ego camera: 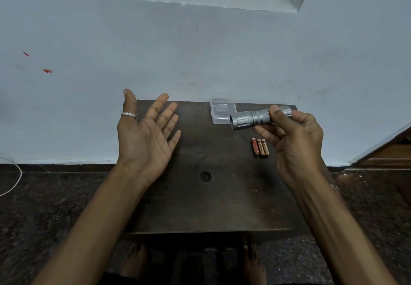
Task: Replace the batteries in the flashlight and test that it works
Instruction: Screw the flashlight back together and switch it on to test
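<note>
1. While the right hand [295, 142] holds the silver flashlight [258, 117] above the far right part of the dark wooden table [200, 207], its thumb presses on top of the knurled barrel and its curled fingers [266, 134] support the barrel from underneath.
2. From that grip the flashlight lies roughly level, its wide head end sticking out past the fingertips toward the left hand and its tail end showing just beyond the thumb on the other side.
3. Spread flat with the palm up, the left hand [144, 136] grasps nothing; its fingers are apart and relaxed, and a silver ring [129, 115] sits on the thumb.
4. Three small batteries [259, 147] lie side by side on the table just below the right hand's curled fingers, touching one another: one red, two brownish.
5. Beyond the flashlight's head end, a small clear plastic container [222, 109] rests on the table's far edge, well apart from the left hand's fingertips.
6. Whether the flashlight is lit cannot be told from this angle.
</note>
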The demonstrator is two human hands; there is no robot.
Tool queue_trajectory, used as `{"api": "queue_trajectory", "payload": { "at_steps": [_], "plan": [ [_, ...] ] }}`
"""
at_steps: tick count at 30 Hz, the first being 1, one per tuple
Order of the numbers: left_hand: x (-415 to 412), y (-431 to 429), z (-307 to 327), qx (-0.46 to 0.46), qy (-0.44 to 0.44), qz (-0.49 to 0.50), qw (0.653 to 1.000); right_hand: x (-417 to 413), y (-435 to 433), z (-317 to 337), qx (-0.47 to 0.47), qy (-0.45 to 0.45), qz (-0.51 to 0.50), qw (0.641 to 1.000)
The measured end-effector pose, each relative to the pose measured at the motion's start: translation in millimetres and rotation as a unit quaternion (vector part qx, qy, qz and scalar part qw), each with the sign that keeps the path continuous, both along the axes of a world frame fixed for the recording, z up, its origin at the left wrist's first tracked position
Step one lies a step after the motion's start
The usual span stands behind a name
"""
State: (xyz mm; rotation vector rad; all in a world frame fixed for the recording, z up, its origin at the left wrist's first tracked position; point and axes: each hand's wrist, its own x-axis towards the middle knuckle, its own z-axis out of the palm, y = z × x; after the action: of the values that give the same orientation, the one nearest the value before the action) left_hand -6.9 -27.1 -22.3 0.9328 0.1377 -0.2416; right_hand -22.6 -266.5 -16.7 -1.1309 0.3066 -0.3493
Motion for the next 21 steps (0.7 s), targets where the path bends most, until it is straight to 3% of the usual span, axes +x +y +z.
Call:
{"api": "queue_trajectory", "payload": {
  "at_steps": [13, 21],
  "plan": [
    [-1.3, -5.2, 1.3, 0.001, -0.005, -0.017, 1.000, 0.1, 12.2, -2.3, 0.011, -0.024, 0.004, 1.000],
    [-5.5, -7.2, 7.6, -0.051, -0.028, -0.059, 0.997, 0.2, 17.2, -3.1, 0.006, -0.022, 0.003, 1.000]
  ]
}}
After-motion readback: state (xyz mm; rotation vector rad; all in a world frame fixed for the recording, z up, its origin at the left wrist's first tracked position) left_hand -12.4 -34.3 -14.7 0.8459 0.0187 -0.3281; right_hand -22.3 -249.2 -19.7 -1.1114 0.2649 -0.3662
